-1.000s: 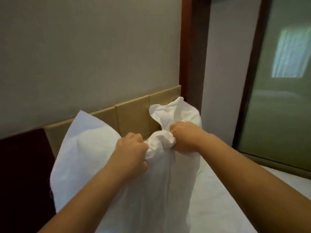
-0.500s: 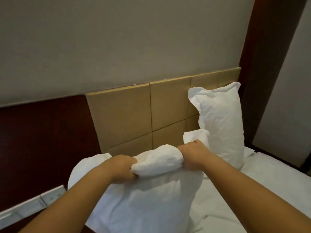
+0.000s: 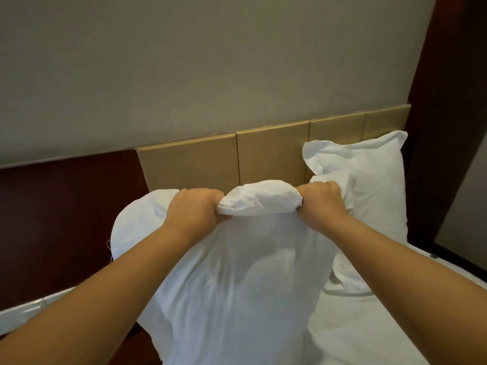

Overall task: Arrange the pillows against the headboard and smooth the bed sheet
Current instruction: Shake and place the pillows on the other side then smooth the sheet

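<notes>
I hold a white pillow [image 3: 237,280] upright in front of me by its bunched top edge. My left hand [image 3: 195,209] grips the left part of that edge and my right hand [image 3: 321,201] grips the right part, both fists closed on the fabric. Behind the held pillow runs the tan padded headboard [image 3: 200,159]. A second white pillow [image 3: 369,185] stands upright against the headboard at the right. The white bed sheet [image 3: 369,330] lies wrinkled at the lower right.
A dark red-brown wood panel [image 3: 60,222] adjoins the headboard on the left, with a pale ledge [image 3: 29,309] below it. A dark wooden post [image 3: 448,114] rises at the right past the bed's corner. Grey wall [image 3: 210,61] fills the top.
The view has swung left and down along the headboard. My hands have spread apart on the pillow's top edge and carried it left, clear of the second pillow now seen at the right.
</notes>
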`<state>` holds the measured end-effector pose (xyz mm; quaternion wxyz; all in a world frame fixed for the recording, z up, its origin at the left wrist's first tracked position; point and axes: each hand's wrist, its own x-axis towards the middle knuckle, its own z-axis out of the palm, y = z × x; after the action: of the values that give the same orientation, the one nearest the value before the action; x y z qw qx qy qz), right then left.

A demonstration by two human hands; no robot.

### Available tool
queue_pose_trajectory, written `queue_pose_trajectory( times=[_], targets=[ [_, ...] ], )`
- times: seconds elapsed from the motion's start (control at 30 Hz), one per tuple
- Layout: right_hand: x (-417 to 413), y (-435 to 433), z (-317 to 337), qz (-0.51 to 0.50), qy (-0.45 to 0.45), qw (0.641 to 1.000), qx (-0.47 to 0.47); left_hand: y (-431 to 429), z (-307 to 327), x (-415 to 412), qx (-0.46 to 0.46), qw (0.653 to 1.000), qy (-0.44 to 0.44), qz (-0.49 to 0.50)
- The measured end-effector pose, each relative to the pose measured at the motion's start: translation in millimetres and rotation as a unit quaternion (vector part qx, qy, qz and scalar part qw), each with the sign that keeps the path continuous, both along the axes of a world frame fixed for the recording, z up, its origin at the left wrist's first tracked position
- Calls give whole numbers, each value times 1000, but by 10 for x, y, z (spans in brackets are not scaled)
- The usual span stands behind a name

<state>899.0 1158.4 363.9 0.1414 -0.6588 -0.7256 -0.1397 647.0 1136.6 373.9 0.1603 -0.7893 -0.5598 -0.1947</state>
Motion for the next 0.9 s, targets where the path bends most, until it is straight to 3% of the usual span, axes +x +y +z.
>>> queue_pose_trajectory(
  times=[0.2, 0.5, 0.7, 0.9],
  targets=[
    [26, 248, 429, 17, -12, 997, 77, 93, 404, -25, 14, 994, -104, -25],
    [94, 962, 285, 14, -21, 996, 89, 729, 106, -18, 129, 990, -30, -57],
    [-45, 1864, -177, 35, 15, 987, 157, 1618, -457, -182, 195, 978, -69, 14],
    [-215, 2680, -1051, 13, 26, 1000, 8, 2364, -1108, -446, 73, 987, -69, 123]
  ],
)
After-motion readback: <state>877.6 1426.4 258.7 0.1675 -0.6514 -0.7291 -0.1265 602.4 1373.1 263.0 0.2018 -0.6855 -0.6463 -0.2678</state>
